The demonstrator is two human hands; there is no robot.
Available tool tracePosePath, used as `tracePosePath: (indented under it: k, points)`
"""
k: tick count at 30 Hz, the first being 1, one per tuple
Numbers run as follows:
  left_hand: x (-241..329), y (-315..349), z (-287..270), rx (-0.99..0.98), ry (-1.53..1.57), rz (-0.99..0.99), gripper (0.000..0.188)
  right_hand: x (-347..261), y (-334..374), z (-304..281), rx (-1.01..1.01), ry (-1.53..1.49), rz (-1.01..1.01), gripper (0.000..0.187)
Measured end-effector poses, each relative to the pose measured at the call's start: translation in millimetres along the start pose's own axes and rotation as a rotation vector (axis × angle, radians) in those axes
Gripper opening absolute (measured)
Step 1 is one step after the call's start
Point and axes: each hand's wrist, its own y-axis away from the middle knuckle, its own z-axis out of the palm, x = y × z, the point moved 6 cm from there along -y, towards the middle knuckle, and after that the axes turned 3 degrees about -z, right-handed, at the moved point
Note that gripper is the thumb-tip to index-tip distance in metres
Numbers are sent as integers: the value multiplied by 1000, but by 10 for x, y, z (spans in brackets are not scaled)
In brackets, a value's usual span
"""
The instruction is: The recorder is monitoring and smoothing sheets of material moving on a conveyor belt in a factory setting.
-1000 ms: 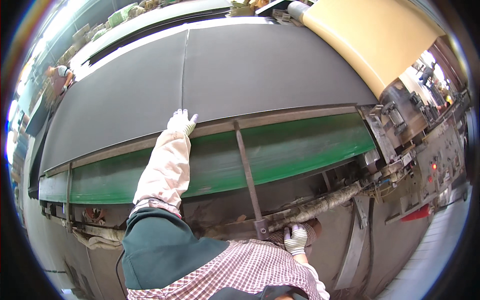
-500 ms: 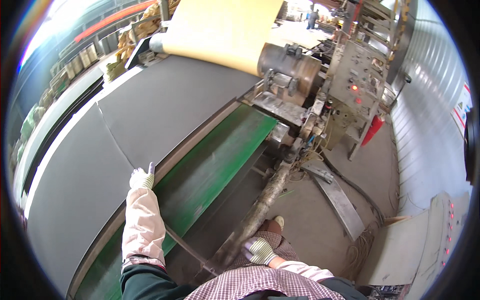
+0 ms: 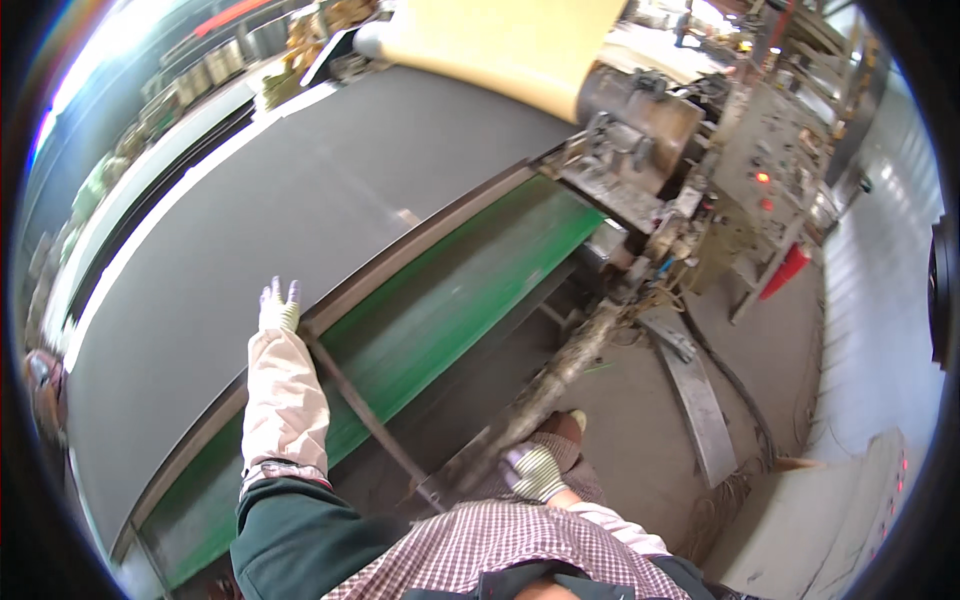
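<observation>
My left hand [image 3: 279, 305], in a striped glove with purple fingertips, rests over the near edge of a wide dark grey sheet [image 3: 200, 270]. Its fingers are stretched and spread, with nothing in them. Just beside its wrist, a thin metal bar [image 3: 365, 410] runs from the brown edge rail [image 3: 420, 240] toward my body. My right hand [image 3: 535, 472], gloved alike, is low against my checked apron [image 3: 480, 545], near a grimy pipe [image 3: 560, 375]. Its fingers look loosely curled and no object shows in them. A small pale patch [image 3: 407, 215] lies near the sheet's edge.
A green panel [image 3: 460, 280] slopes below the rail. At the far end are a yellow sheet [image 3: 500, 50] and a roller [image 3: 640, 120]. To the right stand a control panel [image 3: 770, 150] with red lights and a grey cabinet [image 3: 820, 530]. A metal plank [image 3: 700, 420] lies on the floor.
My left hand has gone from partly curled fingers to spread ones. The thin pale line that ran across the grey sheet to it no longer shows. The whole view has shifted; my right hand stays low.
</observation>
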Motion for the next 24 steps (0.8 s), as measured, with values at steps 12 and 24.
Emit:
tracePosePath:
  k: [12,24]
  points:
    - [-1449,587,-688,20,-304,53,66,-45,3,-4,44,18,51,24]
    - [794,450,-109,-106,-447,173,80,-48,-20,-68,41,-38,-15,23]
